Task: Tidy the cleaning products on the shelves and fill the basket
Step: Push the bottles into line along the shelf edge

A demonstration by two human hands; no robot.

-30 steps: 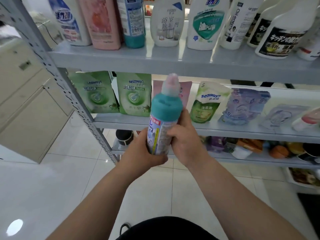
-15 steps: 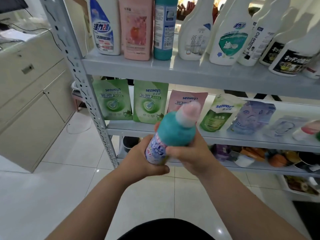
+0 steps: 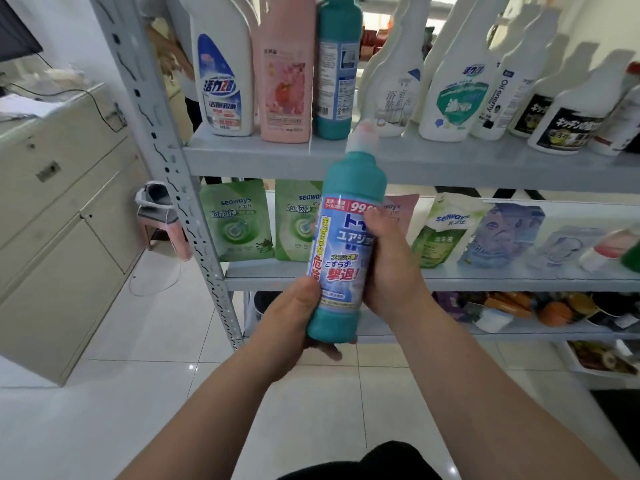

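Bottle (image 3: 346, 258) is teal w/ a pale pink-white cap and a blue-white label in Japanese print. It is off the shelves, held in the air in front of the rack (image 3: 166, 143), near upright, cap leaning a little to the right. L hand (image 3: 291, 320) grips the bottom end: thumb lies on the label front, fingers curl round the back, tips showing under the base. R hand (image 3: 391, 271) wraps the right side at mid-body, fingers curled over the label edge, so both hands are closed round it. In view the cap overlaps the front edge of the top shelf (image 3: 450, 164) (whether it touches, can't tell). On the top shelf, left to right: white bottle (image 3: 223, 81) w/ blue label, pink bottle (image 3: 284, 84), second teal bottle (image 3: 335, 71) standing upright w/ its back label out, then a row of white spray bottles (image 3: 457, 91), some w/ black labels at far right. On the mid shelf (image 3: 502, 275) refill pouches stand in a row: green ones (image 3: 237, 220) at left, one pink partly hidden behind the held bottle, paler ones to the right. Low shelf (image 3: 519, 329) holds mixed dark and orange items, too blurred to name. Beige cabinet (image 3: 62, 220) stands left of the rack, on white floor tiles (image 3: 138, 393).
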